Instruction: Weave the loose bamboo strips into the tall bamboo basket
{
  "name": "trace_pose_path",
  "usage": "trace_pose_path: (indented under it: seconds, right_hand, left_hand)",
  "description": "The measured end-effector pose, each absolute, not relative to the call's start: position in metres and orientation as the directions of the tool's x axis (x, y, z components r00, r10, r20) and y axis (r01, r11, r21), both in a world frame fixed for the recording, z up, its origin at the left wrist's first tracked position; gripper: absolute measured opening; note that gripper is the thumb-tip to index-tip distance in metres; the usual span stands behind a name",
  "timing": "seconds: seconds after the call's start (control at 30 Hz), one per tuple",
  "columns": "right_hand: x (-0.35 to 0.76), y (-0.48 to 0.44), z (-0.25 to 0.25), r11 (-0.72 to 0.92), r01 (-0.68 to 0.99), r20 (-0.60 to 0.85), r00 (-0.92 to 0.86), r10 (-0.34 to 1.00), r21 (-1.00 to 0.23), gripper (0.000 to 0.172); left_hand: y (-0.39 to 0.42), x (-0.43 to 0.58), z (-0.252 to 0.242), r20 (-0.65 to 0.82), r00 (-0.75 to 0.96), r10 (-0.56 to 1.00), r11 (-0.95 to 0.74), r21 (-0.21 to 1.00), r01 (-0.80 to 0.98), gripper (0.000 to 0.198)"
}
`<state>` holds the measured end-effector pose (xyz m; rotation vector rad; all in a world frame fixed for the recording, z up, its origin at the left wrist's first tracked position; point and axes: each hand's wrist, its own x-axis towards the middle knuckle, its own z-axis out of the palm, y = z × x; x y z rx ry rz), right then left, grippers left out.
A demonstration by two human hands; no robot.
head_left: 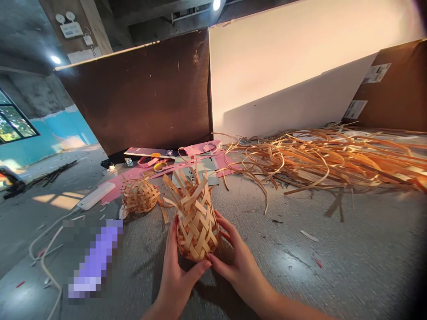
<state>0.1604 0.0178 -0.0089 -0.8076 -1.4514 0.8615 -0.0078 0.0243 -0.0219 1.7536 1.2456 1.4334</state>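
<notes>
Between my two hands is a woven bamboo basket [197,224], its strips crossing diagonally and several loose ends sticking up at the top. My left hand [178,275] is wrapped round its left side, thumb at the lower front. On the right side my right hand [238,262] grips it, with the thumb close to the left one near the base. Some of the fingers are hidden behind the basket. A second, smaller woven piece [140,195], rounded in shape, rests on the table to the left, beyond my left hand.
A large heap of loose bamboo strips [300,160] covers the back right. Rolls of tape [160,166], pink sheets [200,148] and a printed card [211,171] lie behind the basket. To the left are a white power strip [96,196] with its cable and a blurred purple object [100,255].
</notes>
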Motion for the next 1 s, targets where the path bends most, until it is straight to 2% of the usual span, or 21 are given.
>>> trace_pose_path:
  seconds: [0.17,0.3,0.47,0.67,0.73,0.9,1.0]
  right_hand:
    - [0.160,0.020,-0.009,0.410,-0.074,0.415,-0.068,0.907,-0.909,0.056]
    - [0.160,0.019,-0.005,0.427,-0.028,0.428,-0.045,0.903,-0.904,0.050]
    - [0.161,0.018,-0.003,0.455,-0.001,0.455,-0.026,0.890,-0.891,0.046]
    - [0.161,0.019,-0.006,0.463,0.094,0.466,0.008,0.885,-0.881,0.048]
    - [0.161,0.018,-0.007,0.452,0.038,0.452,0.000,0.892,-0.891,0.047]
    - [0.161,0.023,-0.005,0.303,-0.312,0.343,-0.080,0.936,-0.900,0.040]
    - [0.162,0.027,-0.004,0.259,-0.369,0.314,-0.097,0.945,-0.893,0.048]
  left_hand:
    - [0.025,-0.011,-0.021,0.489,0.049,0.871,-0.465,0.789,0.403,0.080]
    - [0.022,-0.010,-0.019,0.511,0.076,0.856,-0.490,0.756,0.435,0.074]
    - [0.018,-0.006,-0.018,0.497,0.055,0.866,-0.467,0.766,0.442,0.070]
    - [0.018,-0.003,-0.012,0.465,0.000,0.885,-0.421,0.803,0.421,0.062]
    - [0.019,-0.005,-0.008,0.481,-0.010,0.877,-0.433,0.798,0.418,0.064]
    - [0.022,-0.008,-0.004,0.437,-0.023,0.899,-0.420,0.876,0.239,0.088]
    - [0.023,-0.006,-0.009,0.355,0.008,0.935,-0.352,0.924,0.151,0.081]
